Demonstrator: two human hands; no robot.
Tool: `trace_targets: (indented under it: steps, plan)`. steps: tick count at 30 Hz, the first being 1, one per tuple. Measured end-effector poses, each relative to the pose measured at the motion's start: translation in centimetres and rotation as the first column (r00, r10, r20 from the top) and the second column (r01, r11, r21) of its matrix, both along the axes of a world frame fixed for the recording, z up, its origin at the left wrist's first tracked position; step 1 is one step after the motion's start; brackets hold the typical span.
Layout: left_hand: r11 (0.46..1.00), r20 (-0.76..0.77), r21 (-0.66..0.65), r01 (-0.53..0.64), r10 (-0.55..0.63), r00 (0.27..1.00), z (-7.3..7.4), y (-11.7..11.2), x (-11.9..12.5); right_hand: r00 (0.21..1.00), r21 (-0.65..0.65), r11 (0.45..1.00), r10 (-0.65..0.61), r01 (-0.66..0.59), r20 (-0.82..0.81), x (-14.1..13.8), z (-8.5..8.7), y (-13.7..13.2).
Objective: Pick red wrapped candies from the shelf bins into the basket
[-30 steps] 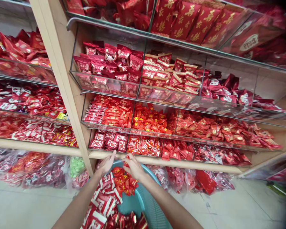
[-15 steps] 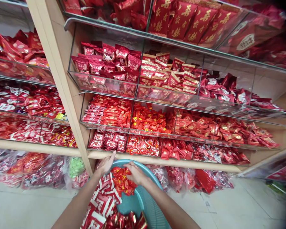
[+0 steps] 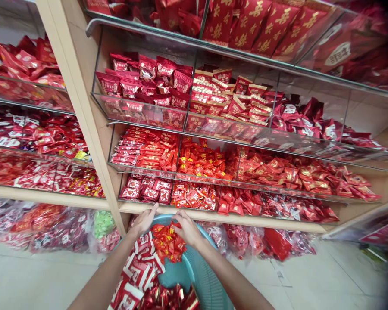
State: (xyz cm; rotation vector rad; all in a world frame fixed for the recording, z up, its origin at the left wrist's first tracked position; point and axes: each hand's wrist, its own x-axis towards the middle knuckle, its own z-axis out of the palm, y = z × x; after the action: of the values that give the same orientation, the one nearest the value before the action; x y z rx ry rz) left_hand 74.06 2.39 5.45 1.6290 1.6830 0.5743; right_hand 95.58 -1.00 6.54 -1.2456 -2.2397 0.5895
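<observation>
A teal plastic basket [image 3: 210, 275] stands below the shelves, with wrapped sweets in separate heaps inside. My left hand [image 3: 145, 221] is at its far left rim and appears to grip it; some of the fingers are hidden. Over the far right part of the basket is my right hand [image 3: 186, 228], its fingers loosely curved and apart, with nothing visible in them. Just beside those fingers lie orange-red wrapped candies [image 3: 168, 244]. Red-and-white packets [image 3: 140, 267] fill the left side, and shiny dark red wrapped sweets [image 3: 168, 298] are nearest me.
Wooden shelving [image 3: 233, 218] with clear-fronted compartments full of red packets rises ahead. A wooden upright [image 3: 80, 103] divides it from another unit at left. Bulging plastic bags of sweets [image 3: 61, 228] lie on the pale tiled floor [image 3: 304, 284] under the bottom shelf.
My right hand has drawn slightly up and right from the orange-red candies toward the basket's far rim. My left hand stays at the rim.
</observation>
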Motion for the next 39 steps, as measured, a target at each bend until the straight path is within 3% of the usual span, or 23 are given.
trace_targets:
  steps: [7,12,16,21,25,33,39]
  plan:
    - [1.0,0.047,0.025,0.015,-0.017,0.999,-0.1,0.1,0.0,0.938,0.074,0.997,0.014,0.012,-0.345,-5.2,0.2,-0.6]
    - [0.999,0.143,0.044,-0.015,0.008,0.99,-0.7,0.3,-0.6,0.835,0.033,0.992,-0.083,0.12,-0.544,-8.7,-1.8,-1.4]
    - [0.998,0.194,0.05,-0.036,0.026,0.981,-1.3,0.6,-1.0,0.845,0.032,0.988,-0.112,0.15,-0.523,-9.7,-3.6,-1.9]
    - [0.998,0.188,0.044,-0.037,0.028,0.982,-1.3,0.6,-0.9,0.947,0.085,0.996,-0.011,0.041,-0.321,-9.8,-4.6,-2.2]
    - [0.998,0.186,0.045,-0.037,0.028,0.982,-1.0,0.5,-0.7,0.971,0.09,0.996,0.014,0.008,-0.239,-9.5,-4.5,-2.3]
    - [0.997,0.17,0.035,-0.07,0.063,0.983,-0.9,0.4,-0.8,0.924,0.15,0.981,-0.056,0.121,-0.379,-8.8,-3.3,-2.0]
    - [0.998,0.141,0.027,-0.059,0.055,0.989,-1.2,0.6,-0.9,0.879,0.104,0.964,-0.175,0.244,-0.444,-4.9,-1.6,-1.1]
